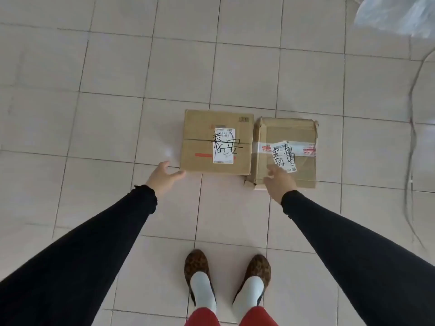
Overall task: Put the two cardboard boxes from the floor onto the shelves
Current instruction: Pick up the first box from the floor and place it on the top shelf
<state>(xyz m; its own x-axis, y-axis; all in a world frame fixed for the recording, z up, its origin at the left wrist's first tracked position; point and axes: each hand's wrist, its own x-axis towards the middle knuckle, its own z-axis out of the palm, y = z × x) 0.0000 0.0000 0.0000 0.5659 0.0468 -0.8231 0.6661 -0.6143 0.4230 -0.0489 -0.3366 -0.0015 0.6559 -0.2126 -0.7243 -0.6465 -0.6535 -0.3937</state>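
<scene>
Two brown cardboard boxes lie side by side on the tiled floor, each with a white label and black handwriting. The left box point(202, 142) is neat and square. The right box point(301, 135) is dented, taped, with a torn near-left corner. My left hand point(162, 177) is open just off the left box's near-left corner, fingertips almost at it. My right hand point(280, 182) hovers open over the right box's near-left part, covering some of its label. Neither hand grips anything. Both arms wear black sleeves.
Pale square floor tiles point(117, 114) spread all around. My feet in leopard-print shoes point(196, 267) stand near the bottom centre. A clear plastic bag point(397, 15) sits at the top right, and a thin cable point(412, 137) runs down the right side. No shelves are in view.
</scene>
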